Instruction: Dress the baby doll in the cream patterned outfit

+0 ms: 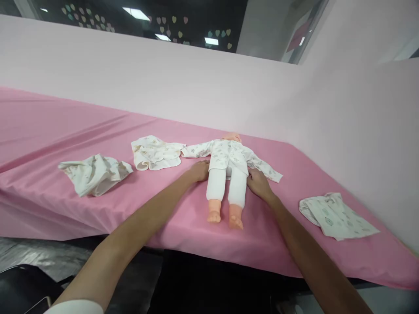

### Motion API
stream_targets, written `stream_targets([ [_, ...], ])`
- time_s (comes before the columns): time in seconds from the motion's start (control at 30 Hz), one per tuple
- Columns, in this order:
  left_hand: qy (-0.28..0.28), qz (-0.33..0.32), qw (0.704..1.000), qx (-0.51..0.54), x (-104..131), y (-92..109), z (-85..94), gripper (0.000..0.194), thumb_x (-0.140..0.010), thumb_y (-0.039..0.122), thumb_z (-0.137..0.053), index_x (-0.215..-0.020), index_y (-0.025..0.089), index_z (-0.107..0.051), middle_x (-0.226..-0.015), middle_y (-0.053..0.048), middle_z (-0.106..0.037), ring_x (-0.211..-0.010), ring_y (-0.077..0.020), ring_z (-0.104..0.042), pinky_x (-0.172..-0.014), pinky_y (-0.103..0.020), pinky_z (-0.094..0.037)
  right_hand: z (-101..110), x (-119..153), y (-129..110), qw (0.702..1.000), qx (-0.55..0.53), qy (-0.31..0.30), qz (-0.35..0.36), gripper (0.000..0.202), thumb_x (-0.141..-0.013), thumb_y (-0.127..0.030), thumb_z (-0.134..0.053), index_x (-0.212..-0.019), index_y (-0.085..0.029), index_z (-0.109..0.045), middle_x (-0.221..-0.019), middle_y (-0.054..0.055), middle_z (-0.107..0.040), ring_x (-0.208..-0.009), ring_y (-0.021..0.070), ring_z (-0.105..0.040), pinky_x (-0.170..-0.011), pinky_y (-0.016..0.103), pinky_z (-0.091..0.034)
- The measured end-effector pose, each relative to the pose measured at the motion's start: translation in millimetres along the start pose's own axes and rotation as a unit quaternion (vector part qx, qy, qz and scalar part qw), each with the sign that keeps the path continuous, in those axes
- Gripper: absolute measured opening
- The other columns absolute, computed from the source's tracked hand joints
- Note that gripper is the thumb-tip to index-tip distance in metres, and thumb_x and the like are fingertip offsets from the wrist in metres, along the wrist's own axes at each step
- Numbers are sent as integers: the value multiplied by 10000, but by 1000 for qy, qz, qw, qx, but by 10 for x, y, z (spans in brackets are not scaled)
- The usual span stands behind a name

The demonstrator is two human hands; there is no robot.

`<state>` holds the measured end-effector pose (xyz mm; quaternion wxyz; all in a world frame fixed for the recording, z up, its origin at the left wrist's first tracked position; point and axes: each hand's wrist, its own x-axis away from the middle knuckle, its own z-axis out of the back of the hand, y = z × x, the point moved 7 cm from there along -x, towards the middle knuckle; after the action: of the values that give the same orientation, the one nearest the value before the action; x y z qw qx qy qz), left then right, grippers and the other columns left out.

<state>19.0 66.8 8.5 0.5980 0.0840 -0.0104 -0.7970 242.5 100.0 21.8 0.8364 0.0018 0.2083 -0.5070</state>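
A baby doll (226, 174) lies on its back on the pink table (183, 218), feet toward me, in a white printed top and white trousers. My left hand (198, 170) rests at the doll's left hip, touching the hem of the top. My right hand (258, 183) lies against the other hip, fingers at the top's hem and trouser waist. Whether either hand pinches the cloth is unclear.
Three more small printed garments lie on the table: a crumpled one (94, 173) at the left, a folded one (155, 152) beside the doll's arm, another (337, 215) at the right. A pale pink wall (209, 87) runs behind and along the right side.
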Motion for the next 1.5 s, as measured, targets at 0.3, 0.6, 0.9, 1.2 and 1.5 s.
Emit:
stream_targets([
  [0.3, 6, -6, 1000, 24, 7, 11, 14, 521, -995, 396, -431, -1462, 173, -486, -1537, -97, -478, -1373, -268, -488, -1134, -380, -421, 34, 31, -37, 1000, 3, -9, -4, 177, -846, -161, -416, -740, -197, -554, -893, 84, -643, -830, 217, -549, -717, 308, -372],
  [0.6, 8, -7, 999, 37, -3, 1, 4, 488, -983, 371, -459, -1432, 194, -531, -1502, -93, -521, -1372, -286, -487, -1137, -392, -414, 9, 19, -8, 999, 18, -19, -20, 207, -870, -170, -411, -814, -187, -610, -919, 95, -646, -866, 232, -561, -754, 316, -394],
  [0.9, 3, 7, 999, 31, 25, 27, 29, 495, -991, 375, -456, -1446, 186, -509, -1532, -86, -486, -1374, -284, -480, -1137, -381, -405, 27, 34, -23, 999, 20, -25, -25, 236, -886, -167, -404, -869, -181, -639, -968, 101, -659, -890, 225, -563, -756, 306, -388],
  [1.2, 9, -12, 999, 40, 45, 66, 64, 486, -1003, 344, -448, -1434, 133, -524, -1515, -124, -499, -1358, -315, -487, -1117, -399, -423, -15, 22, 24, 998, 34, -32, -30, 275, -892, -166, -396, -938, -172, -667, -1011, 113, -664, -948, 241, -574, -776, 306, -383],
  [1.5, 23, -8, 999, 36, 50, 72, 69, 536, -990, 360, -467, -1492, 172, -470, -1481, -121, -539, -1330, -306, -526, -1096, -379, -447, -6, 32, 14, 999, 27, -32, -33, 273, -908, -171, -402, -955, -171, -671, -1026, 106, -667, -959, 225, -574, -802, 295, -380],
])
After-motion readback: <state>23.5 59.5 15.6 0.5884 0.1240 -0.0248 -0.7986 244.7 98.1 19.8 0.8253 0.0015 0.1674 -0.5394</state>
